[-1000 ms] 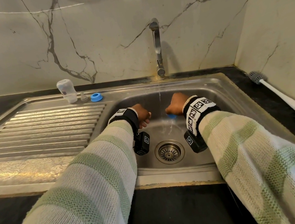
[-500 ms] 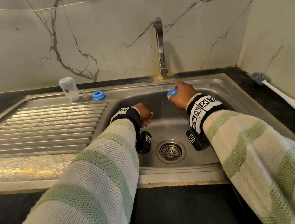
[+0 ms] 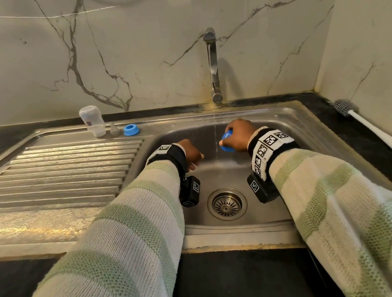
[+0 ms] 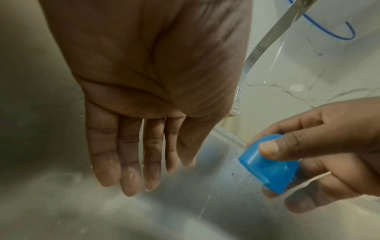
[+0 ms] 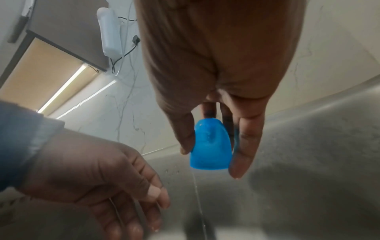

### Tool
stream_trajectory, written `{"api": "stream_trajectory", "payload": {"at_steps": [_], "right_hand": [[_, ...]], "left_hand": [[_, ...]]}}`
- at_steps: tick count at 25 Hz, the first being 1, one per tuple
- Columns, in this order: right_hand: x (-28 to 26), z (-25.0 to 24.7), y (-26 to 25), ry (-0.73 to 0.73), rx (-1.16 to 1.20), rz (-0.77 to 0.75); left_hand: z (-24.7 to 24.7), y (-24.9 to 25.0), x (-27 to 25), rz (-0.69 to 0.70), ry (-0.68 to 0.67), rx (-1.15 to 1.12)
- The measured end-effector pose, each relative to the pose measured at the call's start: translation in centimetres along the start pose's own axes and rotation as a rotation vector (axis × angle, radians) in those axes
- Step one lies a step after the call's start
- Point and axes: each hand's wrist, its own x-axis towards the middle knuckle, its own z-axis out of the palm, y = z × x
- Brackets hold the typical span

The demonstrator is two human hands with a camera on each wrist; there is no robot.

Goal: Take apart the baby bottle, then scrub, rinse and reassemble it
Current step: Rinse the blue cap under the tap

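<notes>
My right hand [image 3: 238,135] pinches a blue bottle cap [image 3: 227,141] [image 4: 267,167] [image 5: 210,146] between thumb and fingers, open end down, just right of a thin water stream [image 3: 216,138] over the sink basin [image 3: 277,163]. My left hand [image 3: 191,152] [image 4: 133,146] hangs beside it to the left, wet fingers straight and holding nothing. On the sink's back ledge stand the white bottle body [image 3: 92,121] upside down, the clear nipple [image 3: 114,128] and the blue collar ring [image 3: 131,129].
The tap [image 3: 213,65] runs at the back wall. A ribbed draining board [image 3: 53,174] lies left of the basin. A bottle brush [image 3: 370,126] with a white handle lies on the dark counter at right. The drain strainer [image 3: 226,204] sits in the basin floor.
My right hand lifted the blue cap out from low under the stream and now holds it beside the water. The left hand stayed near the basin's left wall.
</notes>
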Motion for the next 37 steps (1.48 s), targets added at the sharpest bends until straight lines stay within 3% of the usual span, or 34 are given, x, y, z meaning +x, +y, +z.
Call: {"api": "stream_trajectory", "payload": {"at_steps": [5,8,13,18,23,25,28,30,32,34,37], "right_hand": [[-0.9,0.7,-0.1,-0.240,-0.155,0.052],[-0.8,0.6,-0.3,-0.225,-0.072,0.045],[-0.9,0.9,-0.9,-0.339,0.104,-0.002],[-0.8,0.9,-1.5,-0.291,0.219,-0.044],[-1.3,0.6,-2.0,-0.328,0.260,-0.126],[-1.3,0.6,-2.1,-0.346,0.292,-0.134],[-1.4,0.9,-2.0,-0.385,0.212,-0.119],[-1.6,1.1,-1.5,-0.429,0.120,-0.080],[-1.9,1.1,-1.1,-0.463,0.064,-0.038],[-1.9,1.1,-1.0,-0.473,0.038,-0.024],[-1.9,1.0,-1.3,-0.471,0.022,-0.017]], "left_hand": [[-0.1,0.0,-0.7,0.001,-0.010,0.009],[-0.1,-0.2,-1.2,0.008,-0.003,-0.008],[0.4,0.5,-2.6,0.019,-0.051,-0.138],[0.6,1.4,-4.0,0.009,-0.095,-0.369],[0.0,1.3,-4.3,0.017,-0.091,-0.410],[-0.2,1.2,-3.6,0.049,0.005,-0.247],[-1.2,1.2,-3.3,0.155,0.342,0.145],[-1.3,0.4,-3.2,0.246,0.496,0.123],[-0.8,-0.4,-3.2,0.262,0.464,0.159],[0.0,-0.6,-3.0,0.213,0.327,0.311],[-0.1,-0.3,-2.8,0.290,0.444,0.206]]}}
